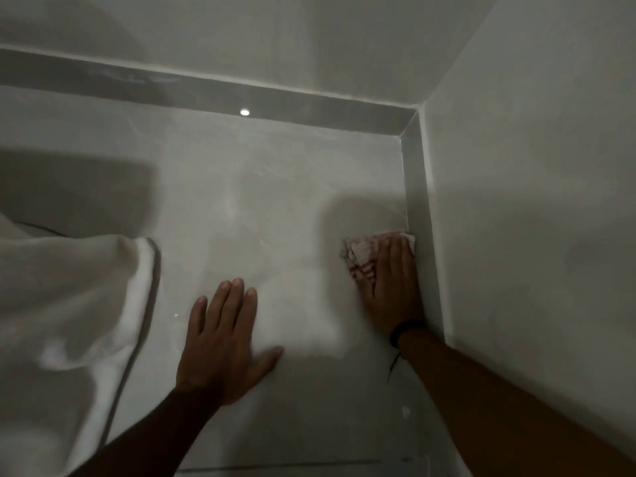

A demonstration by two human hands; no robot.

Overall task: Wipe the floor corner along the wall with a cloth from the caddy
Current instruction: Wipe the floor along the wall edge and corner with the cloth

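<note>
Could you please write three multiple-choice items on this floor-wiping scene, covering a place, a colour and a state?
1. Where is the cloth?
A. beside the right-hand skirting
B. mid-floor
C. on the white fabric

2. What colours is the cloth?
A. plain blue
B. red and white pattern
C. solid black

3. How is the left hand?
A. clenched in a fist
B. lifted
C. flat on the floor, fingers spread

Key: 1 A, it lies against the skirting under the right hand; 2 B, red stripes on white show; 3 C, the palm lies open and empty.
</note>
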